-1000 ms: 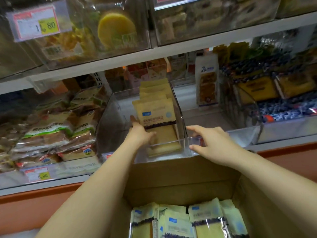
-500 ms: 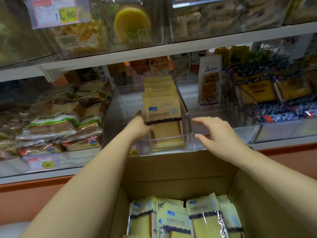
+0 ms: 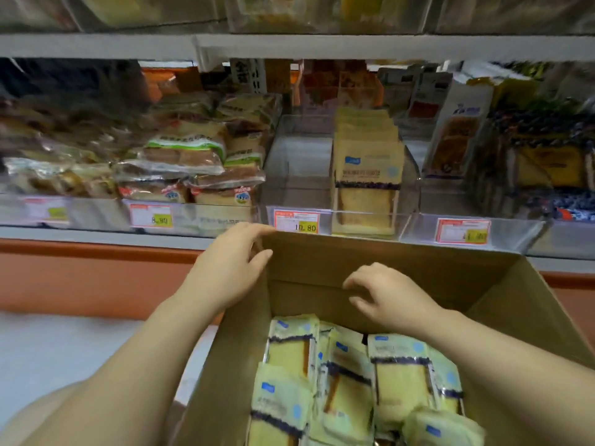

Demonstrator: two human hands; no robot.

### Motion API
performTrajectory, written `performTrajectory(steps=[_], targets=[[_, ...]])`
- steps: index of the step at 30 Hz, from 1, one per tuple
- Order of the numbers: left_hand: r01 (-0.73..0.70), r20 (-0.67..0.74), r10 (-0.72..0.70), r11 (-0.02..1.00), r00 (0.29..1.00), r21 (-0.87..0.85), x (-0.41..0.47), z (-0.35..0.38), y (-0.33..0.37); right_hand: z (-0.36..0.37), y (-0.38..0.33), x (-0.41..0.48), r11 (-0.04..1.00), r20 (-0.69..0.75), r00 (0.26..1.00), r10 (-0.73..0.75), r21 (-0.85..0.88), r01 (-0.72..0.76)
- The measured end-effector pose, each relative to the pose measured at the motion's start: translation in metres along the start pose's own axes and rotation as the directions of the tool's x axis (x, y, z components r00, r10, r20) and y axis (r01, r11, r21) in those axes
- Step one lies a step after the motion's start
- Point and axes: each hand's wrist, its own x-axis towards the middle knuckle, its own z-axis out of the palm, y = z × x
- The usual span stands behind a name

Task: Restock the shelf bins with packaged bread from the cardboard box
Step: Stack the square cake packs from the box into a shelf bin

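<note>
An open cardboard box (image 3: 467, 284) sits below the shelf and holds several pale yellow bread packages (image 3: 347, 375) with dark stripes. A clear shelf bin (image 3: 297, 162) above it carries a row of the same packages (image 3: 367, 169) standing upright along its right side; the bin's left side is bare. My left hand (image 3: 231, 268) hovers at the box's far left corner, fingers relaxed, holding nothing. My right hand (image 3: 383, 294) hangs inside the box above the packages, fingers loosely curled and holding nothing.
Left of the clear bin lies a pile of other bagged bread (image 3: 180, 162). To the right stand a tall package (image 3: 457, 136) and blue-patterned packs (image 3: 547, 149). Price tags (image 3: 297, 222) line the shelf front. An upper shelf (image 3: 289, 46) overhangs.
Both hands have drawn back from the shelf bin and down to the cardboard box. The left hand let go of the front package in the bin. The camera has tilted down and right.
</note>
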Motion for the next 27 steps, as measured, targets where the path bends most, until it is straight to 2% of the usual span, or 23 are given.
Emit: performTrajectory(steps=[2,5,9,13,20,24,27], targets=[[0.016,0.079,-0.017,1.000,0.997,0.008,-0.001,0.000,-0.007,0.024,0.001,0.004,0.998,0.163,0.985,0.048,-0.037,-0.042],[-0.027,0.164,0.019,0.998,0.986,0.049,0.004,0.003,-0.012,0.054,0.002,0.010,0.991,0.367,0.922,0.121,0.002,-0.131],[-0.070,0.259,0.050,0.995,0.965,0.068,0.016,0.009,-0.019,0.092,0.000,0.026,0.982,0.528,0.839,0.128,0.048,-0.180],[-0.073,0.247,0.061,0.996,0.967,0.041,0.023,0.009,-0.025,0.126,-0.005,0.046,0.946,0.537,0.821,0.195,0.119,-0.302],[-0.084,0.274,0.063,0.994,0.960,0.065,0.032,0.016,-0.022,0.169,-0.022,0.054,0.878,0.523,0.781,0.341,0.119,-0.463],[-0.075,0.284,0.054,0.995,0.957,0.063,0.035,0.017,-0.023,0.165,-0.029,0.053,0.822,0.480,0.810,0.337,0.269,-0.502],[-0.076,0.284,0.056,0.995,0.957,0.058,0.035,0.017,-0.024,0.144,-0.033,0.047,0.850,0.381,0.889,0.253,0.351,-0.393]])
